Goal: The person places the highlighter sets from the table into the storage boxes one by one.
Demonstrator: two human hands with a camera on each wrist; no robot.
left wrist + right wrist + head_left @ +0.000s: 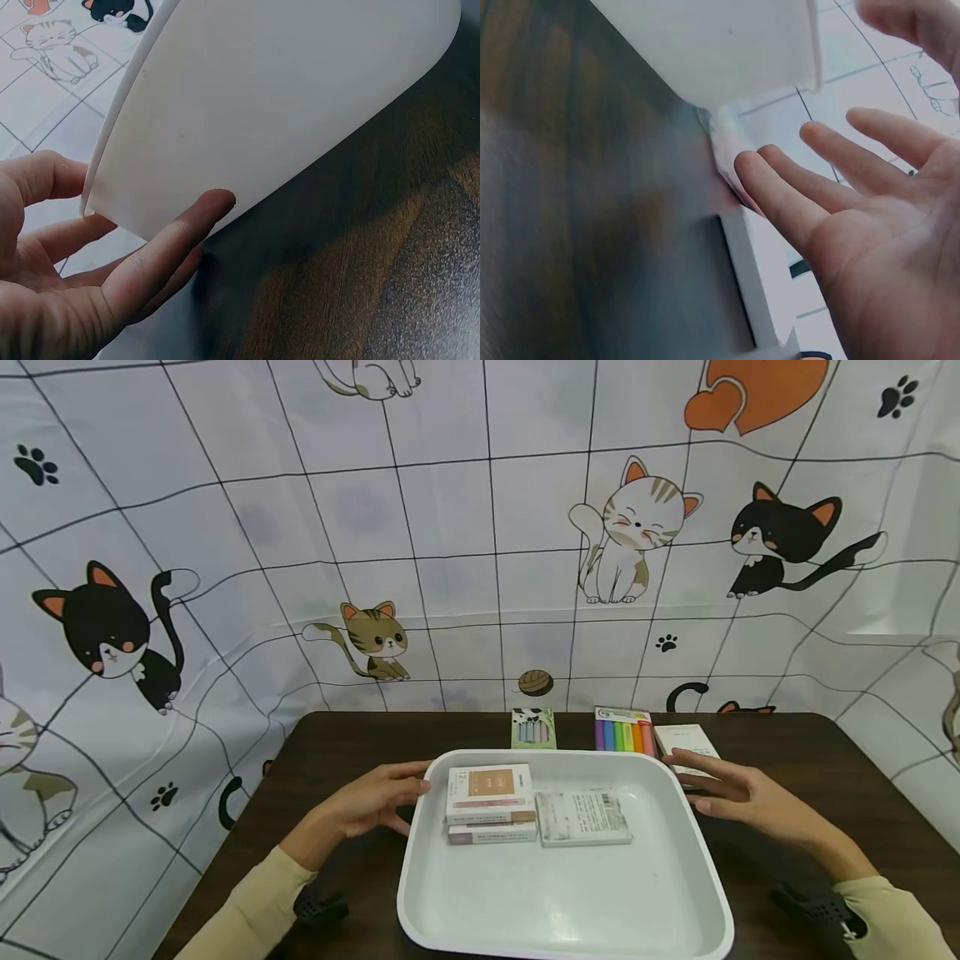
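A white plastic tray (570, 902) sits on the dark table between both hands. Inside, a stack of small boxes (491, 785) with a tan label is at the back left, beside a flat white pack (583, 817) with printed text. My left hand (375, 802) touches the tray's back left corner; in the left wrist view its loosely extended fingers (169, 244) lie along the outer wall and rim. At the back right corner is my right hand (731, 789), fingers spread, palm bare in the right wrist view, apart from the tray wall (720, 45) there.
Behind the tray stand a green pack of pastel sticks (533, 727) and a pack of rainbow-coloured sticks (625, 732). A white box (686, 740) lies right of them, partly behind the right fingers. A cat-patterned sheet (450, 527) hangs behind the brown table (337, 739).
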